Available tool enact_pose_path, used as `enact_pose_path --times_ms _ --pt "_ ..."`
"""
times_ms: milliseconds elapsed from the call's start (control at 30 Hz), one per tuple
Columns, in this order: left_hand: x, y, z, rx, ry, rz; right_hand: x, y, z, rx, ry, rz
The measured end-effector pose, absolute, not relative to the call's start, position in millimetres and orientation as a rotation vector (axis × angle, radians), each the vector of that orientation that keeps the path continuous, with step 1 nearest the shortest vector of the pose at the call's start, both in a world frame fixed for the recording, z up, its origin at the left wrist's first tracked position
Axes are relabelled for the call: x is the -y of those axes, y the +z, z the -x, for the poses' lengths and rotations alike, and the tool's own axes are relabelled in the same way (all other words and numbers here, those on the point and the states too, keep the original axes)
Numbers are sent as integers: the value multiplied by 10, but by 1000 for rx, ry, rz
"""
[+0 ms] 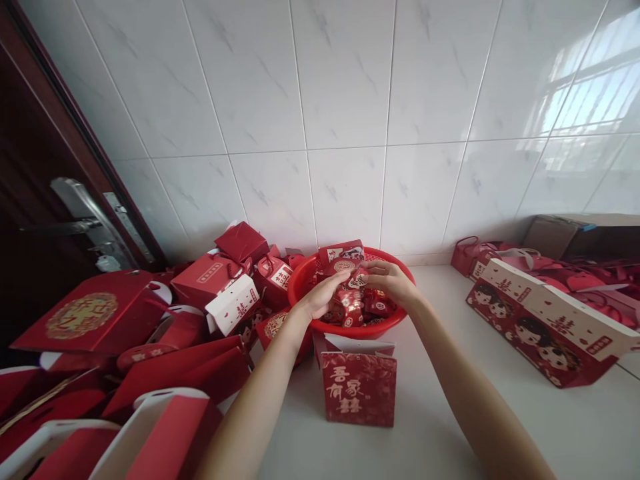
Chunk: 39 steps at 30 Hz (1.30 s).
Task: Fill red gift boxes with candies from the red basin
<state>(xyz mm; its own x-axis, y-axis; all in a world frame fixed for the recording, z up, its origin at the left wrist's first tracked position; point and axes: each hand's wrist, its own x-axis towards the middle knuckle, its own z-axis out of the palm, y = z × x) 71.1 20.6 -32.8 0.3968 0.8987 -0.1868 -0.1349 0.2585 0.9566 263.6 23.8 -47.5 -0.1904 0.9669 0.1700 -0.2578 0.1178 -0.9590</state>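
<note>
A red plastic basket (295, 293) with a perforated wall holds small shiny red packets (353, 308) and a red printed box (342, 252). My left hand (324, 293) reaches over the near left part of the basket, fingers stretched out against the contents. From the other side, my right hand (391, 283) comes in with its fingers apart, touching or just above the packets. Some fingertips are hidden among the red things. Close in front of the basket stands a small red box (360, 393) with pale characters, its top open.
Many red and white gift boxes (85, 310) are heaped at the left, by a dark door with a metal handle (83, 223). On the right lies a long printed carton (537, 320), with more red boxes and a brown cardboard box (595, 233) behind. A tiled wall (345, 193) rises behind the basket.
</note>
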Motion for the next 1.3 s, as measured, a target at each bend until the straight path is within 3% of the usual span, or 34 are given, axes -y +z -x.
enact_pose_path --times_ms 1300 --pt "-376 -539 -729 -1149 874 -1537 -206 -464 -2635 1451 1256 970"
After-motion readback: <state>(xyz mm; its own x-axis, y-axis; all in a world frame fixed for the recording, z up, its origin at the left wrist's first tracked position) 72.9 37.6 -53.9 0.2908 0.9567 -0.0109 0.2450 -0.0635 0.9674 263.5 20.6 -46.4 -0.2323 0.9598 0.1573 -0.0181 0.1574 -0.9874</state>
